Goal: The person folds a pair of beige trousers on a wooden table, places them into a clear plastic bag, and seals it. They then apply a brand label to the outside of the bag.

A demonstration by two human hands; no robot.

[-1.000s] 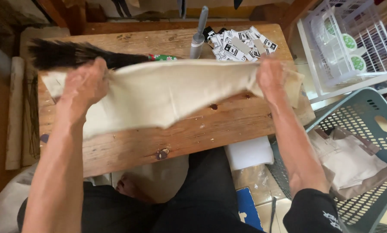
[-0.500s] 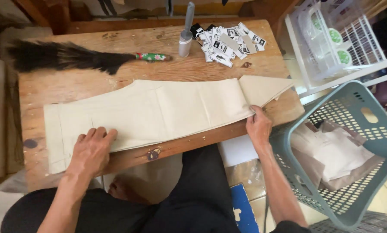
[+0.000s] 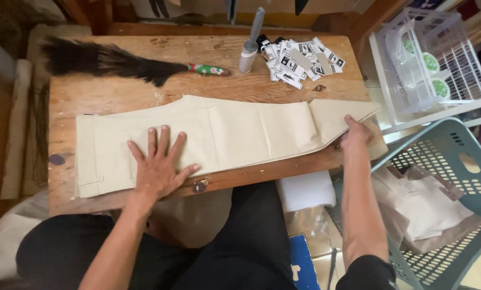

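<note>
From the head view we see beige trousers (image 3: 224, 137) lying flat along the wooden table (image 3: 117, 94). Our left hand (image 3: 160, 166) presses on them, fingers spread. Our right hand (image 3: 355, 134) grips the hem end at the table's right edge, near a teal basket (image 3: 455, 161).
</note>
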